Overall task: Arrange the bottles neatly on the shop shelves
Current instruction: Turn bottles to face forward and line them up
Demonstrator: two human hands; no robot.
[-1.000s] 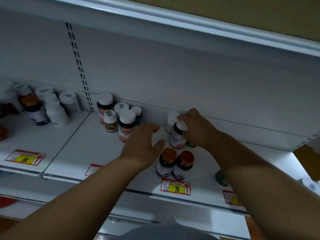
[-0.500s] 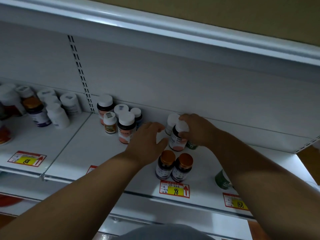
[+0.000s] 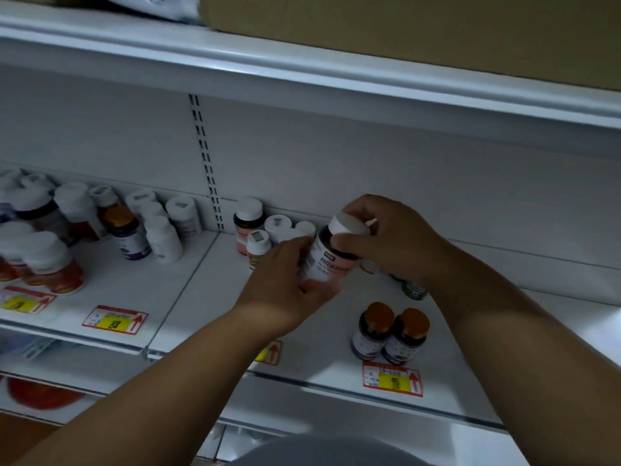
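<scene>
A white shop shelf (image 3: 336, 334) is seen from above, spanned by a white back panel with a slotted upright (image 3: 205, 163), and a second shelf edge (image 3: 302, 72) is set overhead with a brown carton (image 3: 437, 31) on it. On the left bay a cluster of white-capped bottles (image 3: 77, 210) is crowded together, several of them blurred, and among them an orange-capped dark bottle (image 3: 126, 235) is placed. Red and yellow price tags (image 3: 115, 320) are fixed along the shelf front.

On the right bay a small group of white-capped bottles (image 3: 265, 227) is kept against the back panel. Near the front edge two dark bottles with orange caps (image 3: 389, 332) are stood side by side, touching. A green bottle (image 3: 414, 290) is partly hidden behind the right forearm.

Above the shelf, between these groups, a dark bottle with a white cap and a white-and-pink label (image 3: 327, 264) is held tilted, its cap leaning to the right. Its lower body is gripped by the left hand (image 3: 285, 287), whose fingers are curled round it from the left. Its cap and shoulder are clasped from above by the right hand (image 3: 386, 240), the fingers being wrapped over the top. Whether the bottle's base is touching the shelf cannot be told, since it is covered by the left hand.
</scene>
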